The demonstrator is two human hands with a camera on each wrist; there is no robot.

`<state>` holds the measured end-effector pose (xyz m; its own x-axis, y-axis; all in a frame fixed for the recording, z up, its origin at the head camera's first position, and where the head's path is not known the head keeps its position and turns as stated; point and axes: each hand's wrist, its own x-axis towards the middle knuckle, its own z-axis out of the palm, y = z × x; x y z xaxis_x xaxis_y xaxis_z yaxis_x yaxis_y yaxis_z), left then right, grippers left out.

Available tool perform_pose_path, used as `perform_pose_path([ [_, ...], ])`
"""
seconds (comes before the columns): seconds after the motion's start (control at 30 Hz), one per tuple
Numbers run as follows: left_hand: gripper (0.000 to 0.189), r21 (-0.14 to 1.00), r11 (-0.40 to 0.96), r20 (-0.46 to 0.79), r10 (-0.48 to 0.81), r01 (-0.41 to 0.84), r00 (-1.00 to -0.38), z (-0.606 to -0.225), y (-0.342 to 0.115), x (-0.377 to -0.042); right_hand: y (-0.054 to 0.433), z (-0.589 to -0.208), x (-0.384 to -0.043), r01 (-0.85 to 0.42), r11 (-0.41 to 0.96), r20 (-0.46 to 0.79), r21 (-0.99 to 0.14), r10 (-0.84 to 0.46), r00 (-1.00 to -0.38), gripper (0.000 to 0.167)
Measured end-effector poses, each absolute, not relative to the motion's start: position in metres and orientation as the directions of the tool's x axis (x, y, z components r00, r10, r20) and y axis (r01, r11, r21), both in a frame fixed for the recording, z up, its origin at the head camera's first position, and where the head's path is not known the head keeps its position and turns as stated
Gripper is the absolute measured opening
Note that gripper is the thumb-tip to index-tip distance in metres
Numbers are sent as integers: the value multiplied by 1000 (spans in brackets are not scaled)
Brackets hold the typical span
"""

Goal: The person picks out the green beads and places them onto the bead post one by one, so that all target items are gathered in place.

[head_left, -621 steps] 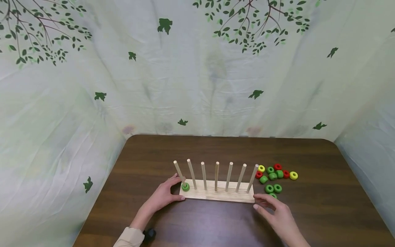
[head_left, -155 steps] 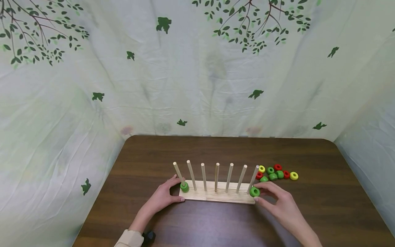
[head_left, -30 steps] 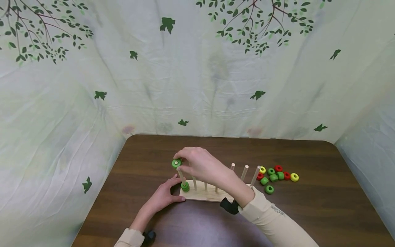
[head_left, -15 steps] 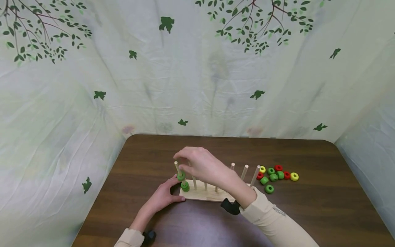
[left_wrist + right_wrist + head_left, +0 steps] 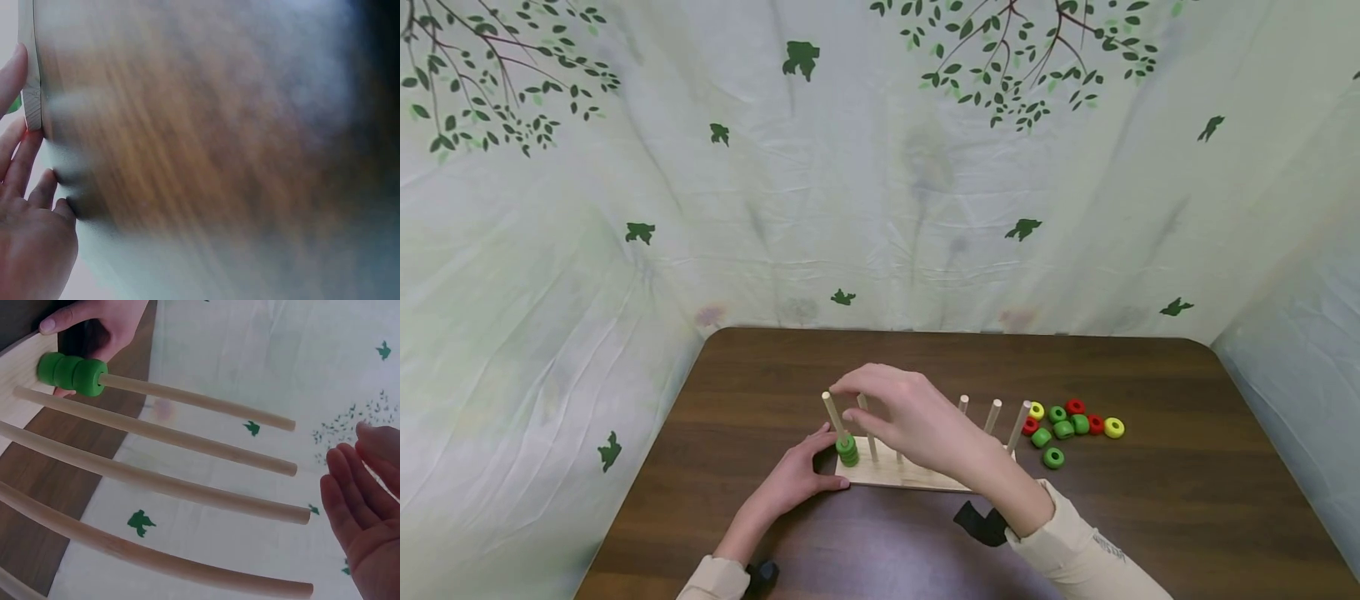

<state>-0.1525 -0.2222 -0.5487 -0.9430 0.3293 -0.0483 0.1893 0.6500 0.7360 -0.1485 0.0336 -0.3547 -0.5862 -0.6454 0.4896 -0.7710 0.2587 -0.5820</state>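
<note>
Our left hand, fingers around rectangular pale-wood pegboard end, beside three ring-shaped green beads; right hand, fingers wide.

The left hand sits low, its forearm slanting up from lower left, thumb and fingers parted in a grip. The right arm stretches leftward from lower right; the right hand is raised, back upward, fingers loosely curved, thumb apart.
</note>
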Motion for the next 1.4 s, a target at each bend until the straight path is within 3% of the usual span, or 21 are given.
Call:
perform_pose_path([
  [0.2, 65, 727, 658, -42, 330, 197, -943, -549, -221, -153, 45, -367, -137, -800, 173, 532, -574, -665, -525, 30],
  [0.3, 66, 722, 666, -51, 318, 185, -947, -548, -221, -153, 49, -376, -132, -790, 159, 527, -591, -665, -528, 32],
  [0.67, 69, 709, 681, -43, 299, 182, -953, -552, -221, -152, 77, -412, -109, -658, 259, 407, -707, -612, -678, 34],
  [1.13, 71, 717, 675, -45, 295, 175, -954, -549, -220, -151, 119, -465, -86, -602, 348, 440, -718, -443, -781, 38],
  [1.4, 70, 716, 677, -55, 299, 171, -953, -550, -220, -152, 143, -493, -73, -439, 448, 328, -779, -306, -894, 35],
])
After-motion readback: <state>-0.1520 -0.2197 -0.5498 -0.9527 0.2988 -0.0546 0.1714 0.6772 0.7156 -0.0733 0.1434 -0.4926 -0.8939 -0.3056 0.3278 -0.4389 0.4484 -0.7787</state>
